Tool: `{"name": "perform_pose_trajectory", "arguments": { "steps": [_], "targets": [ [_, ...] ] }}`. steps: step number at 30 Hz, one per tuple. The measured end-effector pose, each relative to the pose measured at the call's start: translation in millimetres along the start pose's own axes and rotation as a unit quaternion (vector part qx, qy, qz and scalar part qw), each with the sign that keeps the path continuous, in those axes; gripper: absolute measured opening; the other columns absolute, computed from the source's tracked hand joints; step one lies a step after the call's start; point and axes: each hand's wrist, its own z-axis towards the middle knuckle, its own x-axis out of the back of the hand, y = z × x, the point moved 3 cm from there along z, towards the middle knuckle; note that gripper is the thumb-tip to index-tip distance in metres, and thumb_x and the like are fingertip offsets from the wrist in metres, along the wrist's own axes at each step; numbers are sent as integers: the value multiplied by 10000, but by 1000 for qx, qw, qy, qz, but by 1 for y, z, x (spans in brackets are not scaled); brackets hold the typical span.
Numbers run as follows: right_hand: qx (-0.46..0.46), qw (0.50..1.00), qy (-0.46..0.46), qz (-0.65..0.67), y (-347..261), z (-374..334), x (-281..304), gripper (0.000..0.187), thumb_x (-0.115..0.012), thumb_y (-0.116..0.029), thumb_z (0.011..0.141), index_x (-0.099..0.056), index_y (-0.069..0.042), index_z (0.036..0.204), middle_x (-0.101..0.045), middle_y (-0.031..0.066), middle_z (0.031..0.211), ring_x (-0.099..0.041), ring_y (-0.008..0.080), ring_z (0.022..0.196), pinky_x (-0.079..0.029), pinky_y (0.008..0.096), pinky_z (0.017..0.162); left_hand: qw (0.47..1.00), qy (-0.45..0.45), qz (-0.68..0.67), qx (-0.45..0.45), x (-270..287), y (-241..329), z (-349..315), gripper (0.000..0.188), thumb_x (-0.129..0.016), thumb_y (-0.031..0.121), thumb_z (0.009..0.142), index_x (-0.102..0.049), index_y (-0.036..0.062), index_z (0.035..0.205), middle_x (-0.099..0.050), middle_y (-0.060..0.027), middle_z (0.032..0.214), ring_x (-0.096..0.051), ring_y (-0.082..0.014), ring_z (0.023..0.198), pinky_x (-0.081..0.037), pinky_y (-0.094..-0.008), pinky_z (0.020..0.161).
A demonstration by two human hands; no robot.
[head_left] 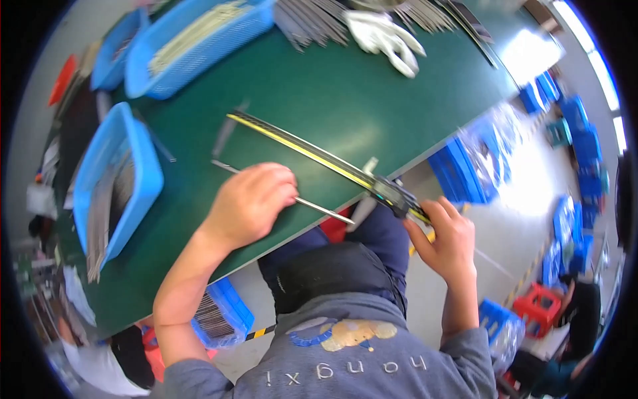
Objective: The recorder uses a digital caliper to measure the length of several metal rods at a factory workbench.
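Observation:
My left hand (249, 206) is closed around a thin metal rod (325, 211), held slantwise over the near part of the green table. In my right hand (446, 243), beyond the table's front edge, is one end of a long digital caliper (306, 154) with a yellow strip along its beam. The caliper stretches up and left across the table, its jaws spread wide. The rod lies below the beam; its far end is by the blurred far jaw, its near end by the jaw beside the display. Whether both ends touch the jaws I cannot tell.
On the green table (319, 86), a blue basket (149, 174) of metal strips stands left, with a larger blue basket (179, 83) behind. Bundles of rods (309, 23) and white gloves (382, 36) lie at the back. Blue bins (458, 173) stand right of the table.

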Motion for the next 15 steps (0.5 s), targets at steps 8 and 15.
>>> {"name": "perform_pose_trajectory", "arguments": {
  "steps": [8,15],
  "targets": [
    [12,999,10,48,3,8,2,234,-727,-202,743,-600,-47,865,-544,90,677,-569,271,550,-423,355,485,945,256,202,4,86,-96,79,87,-610,45,761,-531,48,797,-530,-82,813,-572,-283,729,-460,-363,590],
    [7,998,-16,59,-1,1,-3,210,-686,-104,751,-595,23,892,-550,150,726,-537,315,635,-415,372,576,858,130,87,490,57,-237,68,177,-576,190,780,-685,51,772,-647,-193,788,-621,-374,797,-487,-464,716]
  ]
}}
